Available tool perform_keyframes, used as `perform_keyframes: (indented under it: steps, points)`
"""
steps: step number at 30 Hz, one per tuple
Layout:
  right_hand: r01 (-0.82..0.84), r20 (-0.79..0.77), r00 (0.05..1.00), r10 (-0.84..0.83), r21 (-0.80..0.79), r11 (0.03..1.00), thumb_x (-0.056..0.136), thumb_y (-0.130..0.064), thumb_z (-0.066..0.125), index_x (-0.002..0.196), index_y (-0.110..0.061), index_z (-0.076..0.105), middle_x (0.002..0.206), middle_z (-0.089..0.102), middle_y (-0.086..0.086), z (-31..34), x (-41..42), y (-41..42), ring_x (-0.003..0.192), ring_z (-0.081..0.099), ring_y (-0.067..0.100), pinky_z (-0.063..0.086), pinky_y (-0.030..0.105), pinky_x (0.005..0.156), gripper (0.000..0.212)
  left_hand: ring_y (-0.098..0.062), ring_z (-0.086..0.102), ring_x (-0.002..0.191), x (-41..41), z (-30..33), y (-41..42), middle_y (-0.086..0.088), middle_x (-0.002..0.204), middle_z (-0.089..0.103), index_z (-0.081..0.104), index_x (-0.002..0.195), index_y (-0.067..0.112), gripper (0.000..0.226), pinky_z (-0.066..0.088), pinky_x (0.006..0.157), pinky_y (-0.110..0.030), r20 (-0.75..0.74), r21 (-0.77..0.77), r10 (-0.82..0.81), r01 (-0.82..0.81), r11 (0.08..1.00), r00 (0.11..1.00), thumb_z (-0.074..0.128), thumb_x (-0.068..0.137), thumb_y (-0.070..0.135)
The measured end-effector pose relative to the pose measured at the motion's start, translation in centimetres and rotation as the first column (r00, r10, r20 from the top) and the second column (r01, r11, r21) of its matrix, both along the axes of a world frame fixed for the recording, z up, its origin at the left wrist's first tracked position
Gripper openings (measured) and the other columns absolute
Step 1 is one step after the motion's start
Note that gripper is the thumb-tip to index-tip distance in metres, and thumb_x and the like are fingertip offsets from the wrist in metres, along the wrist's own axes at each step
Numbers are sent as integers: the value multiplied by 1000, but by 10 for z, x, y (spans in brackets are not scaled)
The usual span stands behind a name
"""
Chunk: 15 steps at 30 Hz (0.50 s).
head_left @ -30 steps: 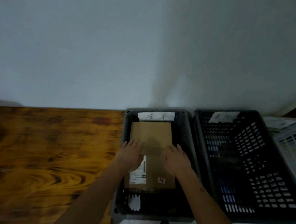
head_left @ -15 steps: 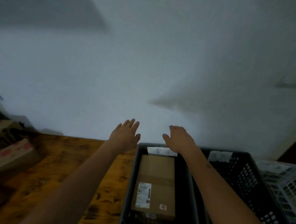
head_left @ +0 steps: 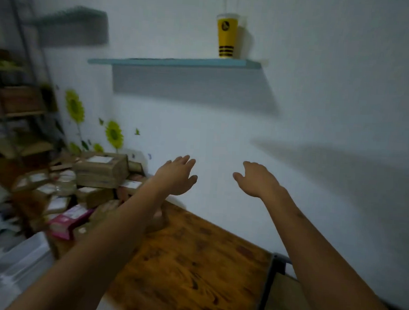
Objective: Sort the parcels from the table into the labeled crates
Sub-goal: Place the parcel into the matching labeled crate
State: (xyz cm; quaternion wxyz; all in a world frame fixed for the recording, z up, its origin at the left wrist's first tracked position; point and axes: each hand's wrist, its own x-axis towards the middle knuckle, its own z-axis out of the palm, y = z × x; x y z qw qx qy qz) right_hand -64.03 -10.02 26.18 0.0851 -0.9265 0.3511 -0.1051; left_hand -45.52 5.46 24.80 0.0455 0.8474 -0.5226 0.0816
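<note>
My left hand (head_left: 177,174) and my right hand (head_left: 257,179) are both raised in front of the white wall, fingers relaxed and spread, holding nothing. A heap of several cardboard parcels (head_left: 99,172) lies at the left end of the wooden table (head_left: 192,262), with a pink box (head_left: 69,219) near its front edge. My left hand is to the right of the heap and above it. At the lower right, the corner of the dark grey crate (head_left: 271,274) shows, with a brown parcel (head_left: 283,301) inside it.
A blue wall shelf (head_left: 173,62) carries a yellow cup (head_left: 227,35). A metal rack with boxes (head_left: 17,100) stands at the far left. Sunflower decals (head_left: 113,133) mark the wall behind the heap. A pale plastic bin (head_left: 12,263) sits below the table's left end.
My hands have lifted off the parcel in the crate and are now in the air. The view has swung up and left, bringing the parcel heap and the shelf into sight.
</note>
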Motion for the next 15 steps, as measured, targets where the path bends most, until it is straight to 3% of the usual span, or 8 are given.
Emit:
perform_keyframes:
  steps: [4,8,12,15]
  points:
    - [-137,36,990,137,2,991,107,-45,37,156,-6,28,159,36,15,15,102,72,144,35,32,35,45,115,64,-27,18,152,79,20,92,-8,166,15,18,158,12,63,23,121,-44,-30,-22,130,-131,991,991,37,106,41]
    - [-217,72,974,216,5,976,106,-45,39,155,-6,30,157,38,17,15,191,135,143,37,33,37,46,114,63,-33,30,145,146,24,166,-11,158,29,37,149,7,67,35,112,-45,-50,-3,209,-210,978,977,27,98,49]
    - [-288,83,954,286,10,958,106,-45,40,153,-6,33,156,39,16,9,274,192,142,37,33,37,45,112,61,-30,33,144,213,18,225,-10,161,27,27,155,12,57,35,112,-43,-90,-51,255,-261,964,963,41,105,35]
    - [-320,73,945,317,29,947,106,-44,41,151,-7,35,154,41,16,9,337,221,140,39,34,39,44,109,59,-29,35,143,269,11,262,-7,163,23,25,157,18,61,37,111,-42,-138,-80,319,-331,940,938,45,104,39]
